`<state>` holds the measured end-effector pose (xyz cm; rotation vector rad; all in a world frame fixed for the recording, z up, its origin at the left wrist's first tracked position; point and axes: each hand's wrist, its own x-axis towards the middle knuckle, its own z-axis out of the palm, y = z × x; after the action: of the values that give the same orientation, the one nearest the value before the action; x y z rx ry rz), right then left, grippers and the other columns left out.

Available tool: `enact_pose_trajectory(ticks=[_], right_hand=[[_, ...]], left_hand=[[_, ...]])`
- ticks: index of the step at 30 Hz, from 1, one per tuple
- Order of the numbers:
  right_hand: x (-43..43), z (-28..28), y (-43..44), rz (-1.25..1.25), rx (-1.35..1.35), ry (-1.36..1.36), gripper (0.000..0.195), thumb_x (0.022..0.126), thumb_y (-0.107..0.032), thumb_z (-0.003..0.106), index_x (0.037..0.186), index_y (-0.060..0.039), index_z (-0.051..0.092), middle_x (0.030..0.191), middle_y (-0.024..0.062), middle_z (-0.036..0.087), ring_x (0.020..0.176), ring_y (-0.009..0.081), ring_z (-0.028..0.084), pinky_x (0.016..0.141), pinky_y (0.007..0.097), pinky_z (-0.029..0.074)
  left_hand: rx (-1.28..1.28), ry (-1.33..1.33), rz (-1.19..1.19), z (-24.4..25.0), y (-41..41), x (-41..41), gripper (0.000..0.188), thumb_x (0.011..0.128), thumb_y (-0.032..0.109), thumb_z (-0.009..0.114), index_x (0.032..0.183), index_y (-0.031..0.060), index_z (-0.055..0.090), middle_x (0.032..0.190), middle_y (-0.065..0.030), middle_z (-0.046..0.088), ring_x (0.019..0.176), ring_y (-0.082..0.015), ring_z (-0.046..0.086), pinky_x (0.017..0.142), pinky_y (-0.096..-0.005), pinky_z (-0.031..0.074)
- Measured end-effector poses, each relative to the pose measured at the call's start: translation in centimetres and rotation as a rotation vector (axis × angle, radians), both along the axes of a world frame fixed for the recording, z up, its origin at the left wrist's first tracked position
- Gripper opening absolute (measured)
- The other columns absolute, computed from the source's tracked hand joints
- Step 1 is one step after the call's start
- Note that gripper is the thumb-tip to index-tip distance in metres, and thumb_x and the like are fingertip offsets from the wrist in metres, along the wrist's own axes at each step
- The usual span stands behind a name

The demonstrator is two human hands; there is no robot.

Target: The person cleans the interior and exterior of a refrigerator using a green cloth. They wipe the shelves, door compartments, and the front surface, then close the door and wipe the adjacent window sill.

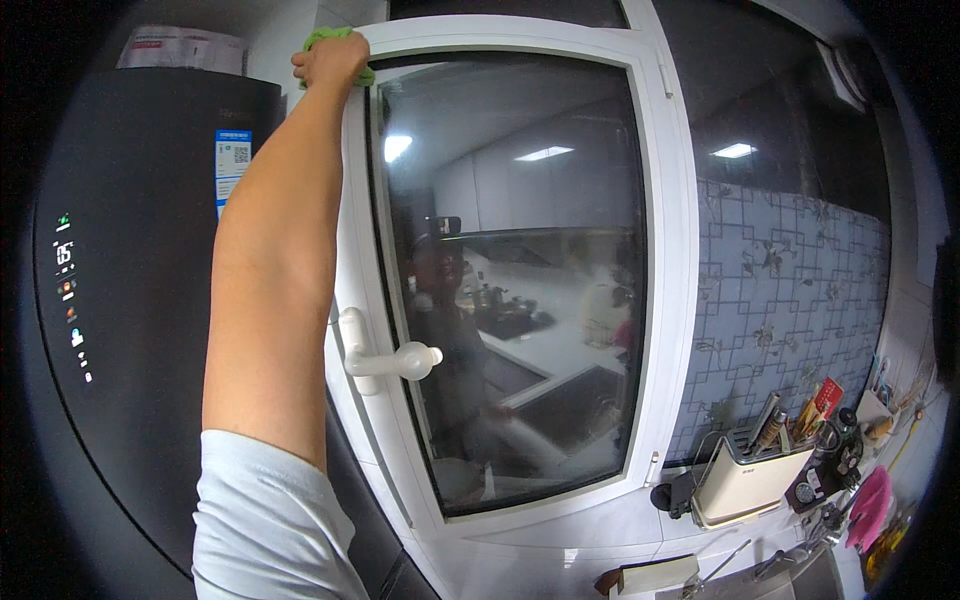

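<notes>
My left hand (339, 60) is raised at the upper left, its fingers closed around a bunched green cloth (328, 34). It presses the cloth to the top left corner of a white window frame (664, 262). Bare forearm and a light short sleeve stretch up from the bottom of the picture. Below the hand, the dark glass pane (540, 300) mirrors the kitchen and a person. A white window handle (390, 364) with a round translucent piece on its end juts from the frame's left side. My right hand is out of view.
A black refrigerator (135, 187) with a lit display stands close at left, a box (184, 51) on top. At lower right are a cream knife holder (754, 480), a pink cloth-like item (870, 510) and a sink (814, 577). Patterned film (787, 300) covers the neighbouring pane.
</notes>
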<state>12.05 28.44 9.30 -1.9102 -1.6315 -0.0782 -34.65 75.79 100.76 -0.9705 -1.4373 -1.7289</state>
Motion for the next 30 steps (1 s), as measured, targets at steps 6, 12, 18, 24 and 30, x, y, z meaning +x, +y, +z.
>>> enact_pose_trajectory(ticks=[6, 12, 18, 24, 30], right_hand=[[-3.9, 4.1, 3.1, -0.065, -0.012, 0.016, 0.034, 0.084, -0.018, 0.064, 0.117, -0.0073, 0.062, 0.124, 0.0161, 0.061, 0.115, 0.0361, 0.055, 0.098, 0.0498, 0.043], [-3.7, 0.2, 4.4, -0.128, -0.021, 0.046, 0.035, 0.085, -0.019, 0.064, 0.117, -0.0074, 0.062, 0.125, 0.0163, 0.06, 0.116, 0.0363, 0.055, 0.099, 0.05, 0.043], [-3.7, 0.4, 4.7, -0.231, -0.03, 0.078, 0.035, 0.085, -0.019, 0.064, 0.118, -0.0074, 0.062, 0.125, 0.0165, 0.06, 0.116, 0.0365, 0.055, 0.099, 0.0502, 0.043], [-3.9, 0.5, 5.5, -0.303, -0.046, 0.114, 0.035, 0.085, -0.019, 0.064, 0.118, -0.0074, 0.062, 0.125, 0.0167, 0.06, 0.116, 0.0367, 0.055, 0.099, 0.0504, 0.042], [-3.3, -1.7, 5.2, -0.357, -0.067, 0.124, 0.035, 0.085, -0.019, 0.064, 0.118, -0.0075, 0.062, 0.125, 0.0169, 0.06, 0.116, 0.0369, 0.054, 0.099, 0.0507, 0.042]], left_hand=[[-0.06, 0.246, 0.285, 0.9, 5.0, 2.1, 0.063, 0.087, 0.035, 0.049, 0.128, -0.0122, 0.055, 0.139, -0.0349, 0.04, 0.129, -0.0519, 0.038, 0.109, -0.0537, 0.034], [0.048, 0.387, 0.297, 1.3, 8.5, 7.7, 0.036, 0.085, 0.017, 0.056, 0.112, -0.0036, 0.066, 0.112, -0.0235, 0.058, 0.108, -0.0435, 0.057, 0.092, -0.0494, 0.05], [0.021, 0.526, 0.167, -0.1, 11.2, 14.5, 0.043, 0.088, 0.024, 0.054, 0.119, -0.0032, 0.062, 0.128, -0.0268, 0.049, 0.117, -0.0437, 0.053, 0.101, -0.0505, 0.045], [-0.054, 0.51, 0.118, -0.3, 12.9, 19.6, 0.042, 0.09, 0.023, 0.052, 0.124, 0.0009, 0.061, 0.133, -0.0242, 0.046, 0.124, -0.0416, 0.047, 0.105, -0.0472, 0.042], [-0.11, 0.587, 0.064, -1.3, 14.6, 23.9, 0.041, 0.09, 0.021, 0.052, 0.127, 0.0055, 0.061, 0.136, -0.0214, 0.046, 0.125, -0.0401, 0.046, 0.106, -0.047, 0.042]])
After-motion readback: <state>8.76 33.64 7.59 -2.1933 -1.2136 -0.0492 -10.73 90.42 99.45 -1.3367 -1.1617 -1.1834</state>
